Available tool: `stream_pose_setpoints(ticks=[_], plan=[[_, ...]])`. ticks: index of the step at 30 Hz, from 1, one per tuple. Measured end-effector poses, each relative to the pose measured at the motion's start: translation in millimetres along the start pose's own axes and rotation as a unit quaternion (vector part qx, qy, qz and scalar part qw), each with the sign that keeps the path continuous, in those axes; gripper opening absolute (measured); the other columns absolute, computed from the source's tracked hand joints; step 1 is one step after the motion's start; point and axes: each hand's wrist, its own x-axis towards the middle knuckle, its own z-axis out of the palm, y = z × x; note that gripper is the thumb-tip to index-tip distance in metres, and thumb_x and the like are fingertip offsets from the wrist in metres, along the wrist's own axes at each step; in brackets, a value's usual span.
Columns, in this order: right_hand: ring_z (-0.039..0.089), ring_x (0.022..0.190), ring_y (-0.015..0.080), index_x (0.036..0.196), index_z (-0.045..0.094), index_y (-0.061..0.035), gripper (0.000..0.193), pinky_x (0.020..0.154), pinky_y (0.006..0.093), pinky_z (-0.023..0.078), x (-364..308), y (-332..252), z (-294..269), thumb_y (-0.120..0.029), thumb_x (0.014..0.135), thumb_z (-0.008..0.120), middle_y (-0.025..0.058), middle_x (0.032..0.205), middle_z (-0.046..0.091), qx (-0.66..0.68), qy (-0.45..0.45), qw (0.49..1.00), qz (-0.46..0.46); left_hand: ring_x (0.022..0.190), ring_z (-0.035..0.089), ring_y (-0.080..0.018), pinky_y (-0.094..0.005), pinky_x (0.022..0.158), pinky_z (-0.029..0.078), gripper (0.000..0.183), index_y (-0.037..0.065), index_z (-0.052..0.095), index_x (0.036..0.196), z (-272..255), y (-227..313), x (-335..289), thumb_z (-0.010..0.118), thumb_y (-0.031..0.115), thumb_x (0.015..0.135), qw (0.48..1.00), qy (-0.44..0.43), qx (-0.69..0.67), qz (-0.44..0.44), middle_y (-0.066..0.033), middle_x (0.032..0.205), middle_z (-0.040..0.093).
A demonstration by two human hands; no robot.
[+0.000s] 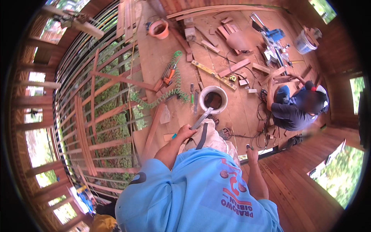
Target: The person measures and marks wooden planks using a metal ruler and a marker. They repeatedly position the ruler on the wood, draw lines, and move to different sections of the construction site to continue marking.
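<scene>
My left hand [186,132] is closed round a long, flat grey metal tool [201,119]. A teal end [174,136] sticks out behind the fist. The tool's far tip overlaps the near rim of a round white bucket [225,96] in this view; whether they touch I cannot tell. Dark brown contents show inside the bucket. Lower on the right, my right hand [252,154] is closed on a small dark object [249,147], whose kind is too small to make out. A green-handled tool [192,88] and a flat dark blade [196,101] lie left of the bucket.
A co-worker [296,103] crouches at right beside a blue power saw [275,35]. A yellow level [214,75], wood offcuts, cables and a green coiled hose [178,83] with an orange tool [169,77] lie about. Open joists [112,104] lie left; an orange bucket [159,29] stands far off.
</scene>
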Motion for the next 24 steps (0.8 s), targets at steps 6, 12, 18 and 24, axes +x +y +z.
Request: stream_pose_setpoints(ticks=[6,12,18,24], plan=[[0.073,0.079,0.0324,0.094,0.073,0.0036,0.033,0.075,0.0439,0.054,20.5,4.4,-4.3,-0.024,0.084,0.059,0.0178,0.080,0.074,-0.041,-0.031,0.999,-0.015,0.104,0.071,-0.0324,-0.0413,0.089,0.055,0.061,0.004,0.072,0.107,29.3,-34.4,-34.0,0.081,0.056,0.076,0.993,0.021,-0.097,-0.059,-0.0202,0.109,0.074],[0.075,0.091,0.0373,0.094,0.075,0.0005,0.032,0.085,0.0467,0.055,38.6,-16.1,15.2,-0.024,0.082,0.060,0.0228,0.086,0.075,-0.140,-0.055,0.986,-0.071,0.103,0.071,-0.0319,-0.0413,0.088,0.055,0.056,0.004,0.072,0.102,29.6,-70.1,-46.1,0.083,0.052,0.075,0.982,0.068,-0.162,-0.070,-0.0194,0.108,0.074],[0.073,0.090,0.0392,0.095,0.074,0.0001,0.035,0.081,0.0487,0.054,53.3,-70.7,46.8,-0.029,0.087,0.058,0.0221,0.087,0.074,-0.207,-0.116,0.954,-0.182,0.099,0.072,-0.0307,-0.0408,0.086,0.055,0.054,0.004,0.072,0.102,19.3,-109.6,-62.9,0.084,0.049,0.075,0.960,0.099,-0.247,-0.083,-0.0178,0.103,0.075],[0.073,0.085,0.0370,0.094,0.073,-0.0012,0.037,0.076,0.0470,0.053,37.4,-168.7,79.8,-0.035,0.090,0.058,0.0194,0.084,0.074,-0.153,-0.144,0.963,-0.170,0.096,0.072,-0.0302,-0.0408,0.084,0.055,0.051,0.005,0.074,0.101,24.1,-154.9,-82.8,0.083,0.049,0.076,0.938,0.128,-0.295,-0.128,-0.0162,0.100,0.076]])
